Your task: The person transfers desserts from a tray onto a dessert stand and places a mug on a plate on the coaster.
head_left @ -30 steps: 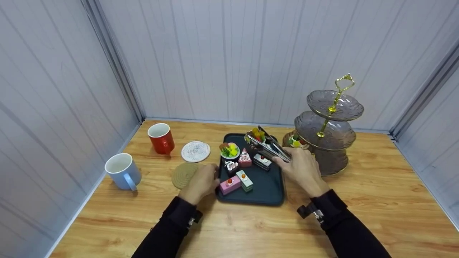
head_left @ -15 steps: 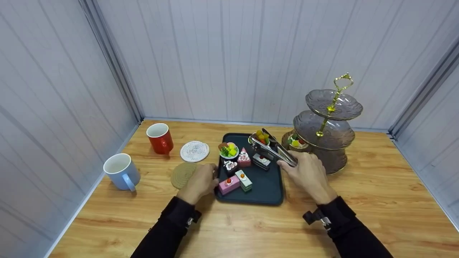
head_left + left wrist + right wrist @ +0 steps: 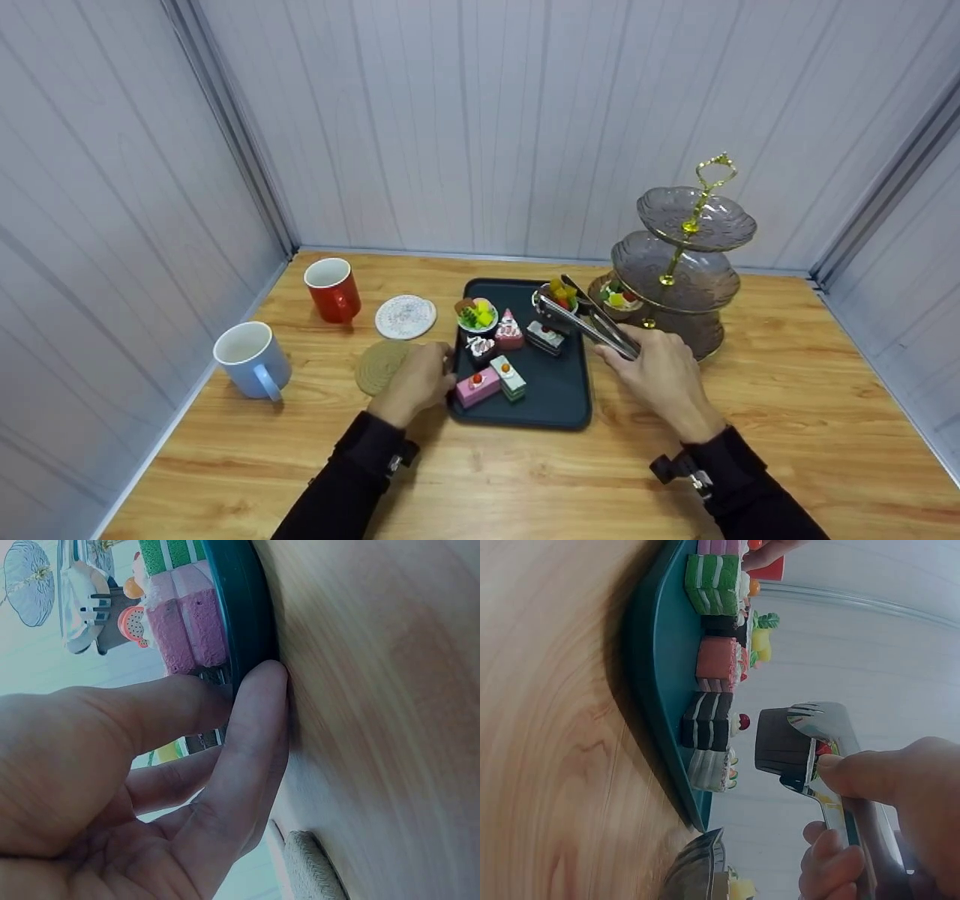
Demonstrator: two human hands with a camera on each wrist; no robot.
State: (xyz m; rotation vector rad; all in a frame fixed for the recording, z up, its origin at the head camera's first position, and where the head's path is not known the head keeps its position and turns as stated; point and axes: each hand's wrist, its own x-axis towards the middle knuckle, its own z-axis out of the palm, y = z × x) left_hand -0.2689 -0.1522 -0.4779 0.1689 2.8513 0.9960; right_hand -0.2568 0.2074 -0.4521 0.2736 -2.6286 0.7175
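My left hand (image 3: pixel 420 379) pinches the left rim of a dark green tray (image 3: pixel 559 401); in the left wrist view the thumb lies over the rim and a finger (image 3: pixel 259 705) under it. My right hand (image 3: pixel 664 375) grips metal tongs (image 3: pixel 600 330). Between the tong ends is a fruit-topped toy cupcake (image 3: pixel 561 294) with a dark fluted base (image 3: pixel 776 742), held up over the tray's far right. On the tray sit a pink cake slice (image 3: pixel 478 387), a green layered slice (image 3: pixel 509 377), a chocolate slice (image 3: pixel 545 339), a pink wedge (image 3: pixel 509 330) and other small cakes.
A three-tier smoky glass stand (image 3: pixel 679 270) with a gold handle rises right of the tray. Its lowest tier bears a fruit-topped cake (image 3: pixel 619 298). At left are a red mug (image 3: pixel 332 291), a blue mug (image 3: pixel 253 361), a white coaster (image 3: pixel 406 316) and a woven coaster (image 3: pixel 379 367).
My right hand has moved right with the tongs, carrying the cupcake from over the tray's back middle toward the stand. The left hand stays at the tray's rim.
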